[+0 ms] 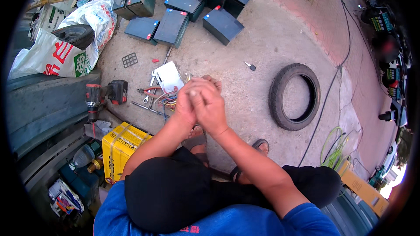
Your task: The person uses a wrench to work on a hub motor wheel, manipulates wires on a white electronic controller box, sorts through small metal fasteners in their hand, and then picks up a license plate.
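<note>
Coloured wires (168, 100) lie in a loose bundle on the concrete ground (258, 43), just below a white flat box (168, 77) and right beside the person's raised hands. The left hand (186, 105) and the right hand (209, 105) are pressed together above the ground, the fingers (192, 88) curled inward and closed against each other; whether they pinch a wire end or anything else cannot be told, since the backs of the hands hide it. Red-handled pliers (148, 90) and a wrench (150, 88) rest just left of the wires. Farther left a cordless drill (101, 96) lies beside a grey step, with a yellow box (121, 146) near the person's left knee. Dark blue batteries (183, 13) stand in rows toward the far edge of the ground. A tyre (295, 97) lies flat to the right, well apart from the hands, and a small key (250, 66) sits between it and the white box.
</note>
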`<state>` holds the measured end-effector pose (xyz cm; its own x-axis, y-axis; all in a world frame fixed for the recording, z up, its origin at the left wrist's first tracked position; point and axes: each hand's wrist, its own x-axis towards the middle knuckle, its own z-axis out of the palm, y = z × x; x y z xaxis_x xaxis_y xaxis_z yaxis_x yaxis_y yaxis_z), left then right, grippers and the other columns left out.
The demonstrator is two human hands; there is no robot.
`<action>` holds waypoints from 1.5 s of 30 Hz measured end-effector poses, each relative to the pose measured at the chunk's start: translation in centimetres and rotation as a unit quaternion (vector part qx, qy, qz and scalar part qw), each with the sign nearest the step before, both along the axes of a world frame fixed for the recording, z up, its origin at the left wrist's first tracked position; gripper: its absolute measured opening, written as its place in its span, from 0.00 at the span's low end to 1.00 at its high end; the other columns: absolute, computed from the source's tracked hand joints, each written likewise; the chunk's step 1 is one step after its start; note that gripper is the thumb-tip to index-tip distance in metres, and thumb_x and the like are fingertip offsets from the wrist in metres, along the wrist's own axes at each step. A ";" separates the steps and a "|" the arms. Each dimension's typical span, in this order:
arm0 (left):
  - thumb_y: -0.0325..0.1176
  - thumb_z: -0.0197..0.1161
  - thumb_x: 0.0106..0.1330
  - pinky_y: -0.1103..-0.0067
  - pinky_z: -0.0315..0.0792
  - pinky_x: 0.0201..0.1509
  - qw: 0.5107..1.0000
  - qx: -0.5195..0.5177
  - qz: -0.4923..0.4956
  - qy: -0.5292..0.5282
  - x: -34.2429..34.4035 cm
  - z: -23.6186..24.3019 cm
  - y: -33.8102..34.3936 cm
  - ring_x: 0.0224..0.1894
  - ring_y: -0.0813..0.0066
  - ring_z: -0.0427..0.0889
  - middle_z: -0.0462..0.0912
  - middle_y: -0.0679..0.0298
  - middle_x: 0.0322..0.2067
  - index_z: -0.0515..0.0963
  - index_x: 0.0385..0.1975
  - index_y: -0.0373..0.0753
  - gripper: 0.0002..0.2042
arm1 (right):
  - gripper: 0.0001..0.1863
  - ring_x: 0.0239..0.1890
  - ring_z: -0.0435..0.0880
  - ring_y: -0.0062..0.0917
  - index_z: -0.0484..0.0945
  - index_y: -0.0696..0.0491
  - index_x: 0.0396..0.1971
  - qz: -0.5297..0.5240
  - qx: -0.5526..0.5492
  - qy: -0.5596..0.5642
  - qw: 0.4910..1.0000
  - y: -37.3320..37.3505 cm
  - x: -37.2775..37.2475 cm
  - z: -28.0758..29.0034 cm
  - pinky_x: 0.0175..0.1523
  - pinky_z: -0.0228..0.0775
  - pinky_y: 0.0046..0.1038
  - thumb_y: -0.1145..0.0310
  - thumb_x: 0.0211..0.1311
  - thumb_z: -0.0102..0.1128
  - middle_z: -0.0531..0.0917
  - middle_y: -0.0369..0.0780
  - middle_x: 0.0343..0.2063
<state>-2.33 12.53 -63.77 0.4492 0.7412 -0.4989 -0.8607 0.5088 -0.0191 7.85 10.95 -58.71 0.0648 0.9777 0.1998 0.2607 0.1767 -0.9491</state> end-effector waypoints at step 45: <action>0.47 0.55 0.77 0.71 0.75 0.41 0.974 -0.113 -0.145 0.137 -4.6 -5.6 -10.1 0.39 0.63 0.80 0.82 0.59 0.36 0.77 0.42 0.37 0.17 | 0.15 0.34 0.88 0.37 0.89 0.55 0.35 0.117 -0.427 -0.164 0.881 -1.1 6.9 -8.5 0.47 0.79 0.38 0.58 0.55 0.70 0.88 0.50 0.28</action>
